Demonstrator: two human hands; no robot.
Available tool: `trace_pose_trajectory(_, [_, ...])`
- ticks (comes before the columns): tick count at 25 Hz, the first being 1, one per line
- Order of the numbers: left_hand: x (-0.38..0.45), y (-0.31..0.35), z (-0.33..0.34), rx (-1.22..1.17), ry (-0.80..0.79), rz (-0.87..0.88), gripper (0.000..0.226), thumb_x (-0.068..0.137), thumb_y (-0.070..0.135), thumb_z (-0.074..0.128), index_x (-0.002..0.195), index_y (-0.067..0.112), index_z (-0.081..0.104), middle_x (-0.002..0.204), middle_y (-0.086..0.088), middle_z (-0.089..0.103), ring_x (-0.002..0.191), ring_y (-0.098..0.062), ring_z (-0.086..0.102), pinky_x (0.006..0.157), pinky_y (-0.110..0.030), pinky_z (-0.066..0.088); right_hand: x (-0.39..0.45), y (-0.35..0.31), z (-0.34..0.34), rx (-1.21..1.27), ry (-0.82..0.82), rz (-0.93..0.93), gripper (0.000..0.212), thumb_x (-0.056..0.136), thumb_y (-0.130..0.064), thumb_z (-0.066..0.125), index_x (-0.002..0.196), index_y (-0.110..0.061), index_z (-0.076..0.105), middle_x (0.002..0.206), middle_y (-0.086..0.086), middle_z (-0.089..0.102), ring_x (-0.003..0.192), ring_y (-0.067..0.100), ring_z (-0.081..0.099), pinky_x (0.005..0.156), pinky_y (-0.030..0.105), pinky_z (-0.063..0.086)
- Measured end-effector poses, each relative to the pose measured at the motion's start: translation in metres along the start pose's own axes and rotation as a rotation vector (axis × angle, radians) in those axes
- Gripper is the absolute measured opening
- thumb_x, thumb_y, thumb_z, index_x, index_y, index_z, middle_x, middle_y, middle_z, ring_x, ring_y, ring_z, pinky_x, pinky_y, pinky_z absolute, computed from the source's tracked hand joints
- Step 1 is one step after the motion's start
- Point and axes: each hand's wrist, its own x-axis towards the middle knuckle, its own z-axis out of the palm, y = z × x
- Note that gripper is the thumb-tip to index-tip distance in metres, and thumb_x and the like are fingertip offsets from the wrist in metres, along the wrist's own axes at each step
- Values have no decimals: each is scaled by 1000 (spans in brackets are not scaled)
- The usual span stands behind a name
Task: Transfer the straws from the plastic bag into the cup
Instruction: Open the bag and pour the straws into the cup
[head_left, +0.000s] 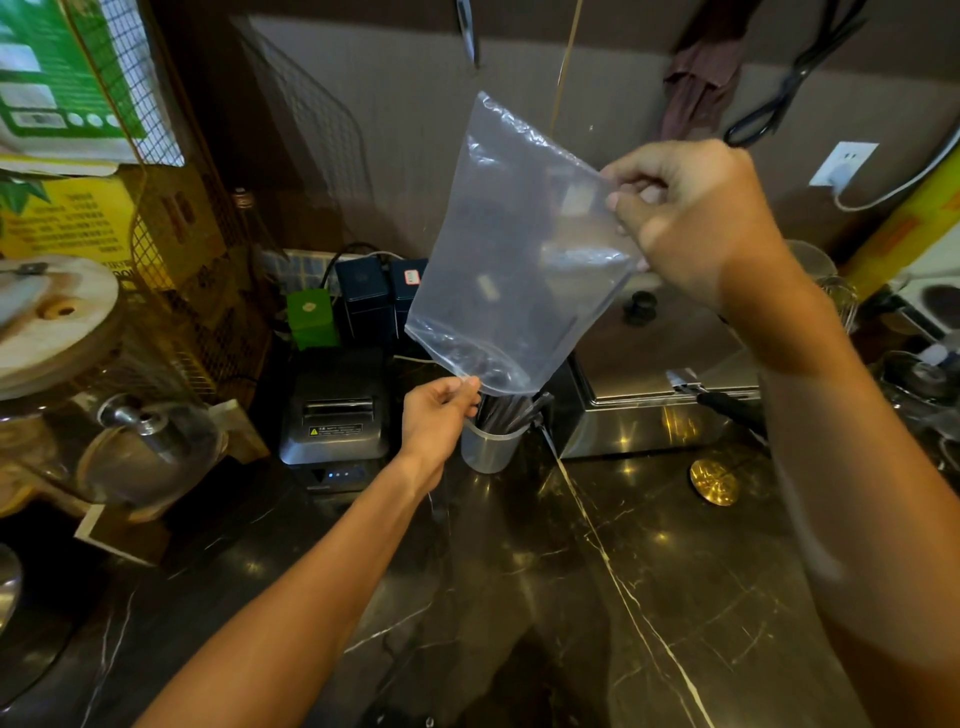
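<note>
Head view: plastic bag tilted, mouth down over cup, pinched in both hands' grip.

Dim warm light, countertop glare, warped blurry edges

You won't find any text clear enough to read here. The yellow box at your left carries rows of small print, and the receipt printer bears a warning-triangle label, both too blurred to read.
</note>
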Motion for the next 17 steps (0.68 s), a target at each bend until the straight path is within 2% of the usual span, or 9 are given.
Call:
trace_pose_trajectory(2, [-2,-2,0,1,-9,-21,18,100,21,63,93,9,74,85,-2,69,76,-8,62,60,-8,50,-1,1,3,4,5,7,19,95,-11,62,103,-7,78,80,14,70,77,32,68,78,48,61])
trace_pose_trajectory(3, [-3,-1,0,-2,-13,-19,18,100,21,63,92,10,74,84,-2,69,76,-8,62,60,-9,50,-2,0,2,0,8,5,18,96,-11,63,102,-7,78,80,11,69,77,30,68,79,46,61])
trace_pose_trajectory(6, [-1,7,-2,-38,7,53,19,100,20,63,92,7,74,82,-2,67,72,-4,61,62,-8,51,-1,-8,-4,3,89,-39,19,95,-13,62,103,-9,79,84,1,68,72,9,60,74,26,52])
trace_pose_trajectory(8, [-1,9,-3,-46,12,85,20,100,19,63,93,4,74,81,-4,67,72,-4,61,63,-8,50,1,-14,-10,7,93,-64,19,95,-14,62,102,-11,79,83,-2,67,70,1,57,73,21,50])
trace_pose_trajectory(10, [-3,6,-3,-38,3,69,20,100,18,63,93,2,74,81,-3,67,73,-5,61,62,-8,50,1,-16,-11,-33,35,-66,19,95,-15,61,102,-13,79,89,2,72,81,11,65,78,28,56])
trace_pose_trajectory(12, [-6,6,-3,-31,-10,67,20,100,19,63,92,4,74,81,-3,67,73,-5,61,62,-8,50,-1,-17,-9,-41,48,-65,20,95,-17,60,102,-15,79,93,2,74,90,17,68,81,32,56])
trace_pose_trajectory(17, [-6,16,-5,-50,9,101,19,100,18,64,92,3,73,83,-7,68,73,-7,61,62,-8,50,-6,-20,-15,-36,107,-65,21,95,-17,60,104,-13,79,93,0,72,87,12,64,77,26,53])
